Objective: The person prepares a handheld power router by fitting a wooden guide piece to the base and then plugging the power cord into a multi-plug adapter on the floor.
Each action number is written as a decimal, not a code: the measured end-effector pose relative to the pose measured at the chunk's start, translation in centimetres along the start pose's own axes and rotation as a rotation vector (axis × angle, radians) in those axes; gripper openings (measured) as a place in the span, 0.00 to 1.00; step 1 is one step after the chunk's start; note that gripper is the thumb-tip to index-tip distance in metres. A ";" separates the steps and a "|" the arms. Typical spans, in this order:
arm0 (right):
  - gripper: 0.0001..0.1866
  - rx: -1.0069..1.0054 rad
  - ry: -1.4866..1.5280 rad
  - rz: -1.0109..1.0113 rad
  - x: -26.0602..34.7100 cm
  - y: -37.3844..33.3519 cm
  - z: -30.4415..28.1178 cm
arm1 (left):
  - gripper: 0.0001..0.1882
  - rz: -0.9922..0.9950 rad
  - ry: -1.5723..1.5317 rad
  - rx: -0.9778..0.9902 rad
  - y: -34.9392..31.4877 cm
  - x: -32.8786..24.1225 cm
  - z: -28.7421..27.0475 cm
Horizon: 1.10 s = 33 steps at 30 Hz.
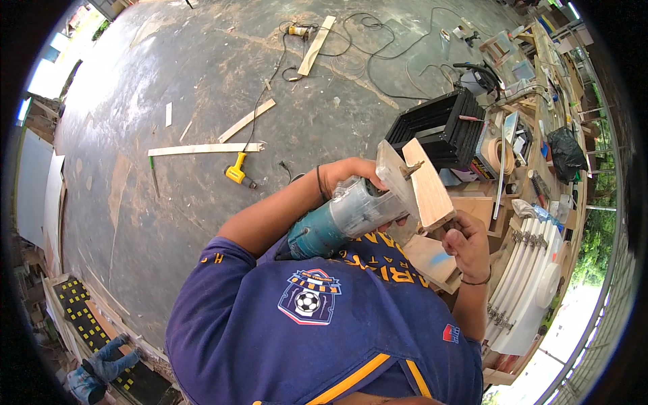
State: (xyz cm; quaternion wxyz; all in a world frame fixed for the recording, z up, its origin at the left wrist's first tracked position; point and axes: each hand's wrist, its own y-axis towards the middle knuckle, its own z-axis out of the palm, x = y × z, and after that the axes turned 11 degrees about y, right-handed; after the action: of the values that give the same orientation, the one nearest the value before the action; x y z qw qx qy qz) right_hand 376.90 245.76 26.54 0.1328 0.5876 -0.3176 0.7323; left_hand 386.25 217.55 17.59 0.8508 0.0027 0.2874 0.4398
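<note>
My left hand [347, 174] is wrapped round a handheld trim router [322, 228] with a teal body and a clear plastic base. The router lies on its side in front of my chest. Its bit [413, 169] sticks out of the base toward a pale wooden block [430, 185]; whether bit and wood touch, I cannot tell. At the block's lower end, the curled fingers of my right hand [467, 246] grip it. Under this hand lies a wooden board [430, 262] with a blue mark.
Black stacked frames [432, 125] stand just beyond the block. Along the right runs a cluttered workbench [540, 74], with white panels [523, 283] nearer me. On the floor lie a yellow power tool [237, 171], a wooden strip [202, 148] and a loose cable [378, 84].
</note>
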 end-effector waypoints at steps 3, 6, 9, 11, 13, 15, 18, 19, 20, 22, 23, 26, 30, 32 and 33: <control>0.25 -0.022 0.005 -0.055 -0.3 0.0 0.4 | 0.25 -0.034 0.030 -0.091 -0.2 0.1 0.1; 0.24 -0.042 0.015 -0.071 -0.4 -0.1 0.5 | 0.26 -0.038 0.084 -0.144 -0.3 0.2 0.3; 0.24 -0.040 0.022 -0.076 -0.6 -0.1 0.3 | 0.26 -0.043 0.059 -0.149 -0.4 0.2 0.2; 0.23 -0.041 0.030 -0.080 -0.7 -0.2 0.2 | 0.27 -0.039 0.049 -0.154 -0.4 0.2 0.3; 0.23 -0.048 0.040 -0.081 -0.7 -0.2 0.3 | 0.27 -0.022 0.073 -0.170 -0.3 0.1 0.7; 0.22 -0.038 0.028 -0.074 -0.6 -0.2 0.3 | 0.26 -0.013 0.037 -0.141 -0.3 0.1 0.6; 0.22 -0.041 0.016 -0.073 -0.7 -0.2 0.2 | 0.26 -0.006 0.041 -0.116 -0.4 0.1 0.3; 0.22 -0.045 0.014 -0.074 -0.7 -0.2 0.2 | 0.26 -0.002 0.041 -0.101 -0.4 0.1 0.2; 0.22 -0.044 0.016 -0.073 -0.7 -0.2 0.2 | 0.25 0.002 0.041 -0.086 -0.5 0.1 0.1; 0.22 -0.041 0.020 -0.070 -0.7 -0.3 0.2 | 0.25 0.012 0.020 -0.043 -0.4 0.2 -0.1; 0.22 -0.043 0.021 -0.070 -0.7 -0.2 0.2 | 0.25 0.017 0.009 -0.026 -0.4 0.2 -0.1; 0.21 -0.055 0.029 -0.063 -0.6 -0.2 0.3 | 0.23 0.029 0.001 -0.018 -0.4 0.2 -0.2; 0.17 -0.064 0.037 -0.044 -0.2 -0.1 0.5 | 0.21 0.066 0.069 -0.044 -0.7 0.0 0.1; 0.17 -0.059 0.039 -0.043 -0.2 0.0 0.5 | 0.21 0.093 0.108 -0.037 -0.8 0.0 0.1; 0.17 -0.057 0.043 -0.043 -0.2 0.0 0.6 | 0.21 0.109 0.125 -0.028 -0.8 0.1 0.1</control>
State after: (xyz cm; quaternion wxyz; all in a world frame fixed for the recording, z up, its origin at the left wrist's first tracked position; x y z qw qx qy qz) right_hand 377.40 245.43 26.46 0.1721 0.5746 -0.3225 0.7322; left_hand 386.94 217.19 17.44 0.8061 -0.0211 0.3329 0.4888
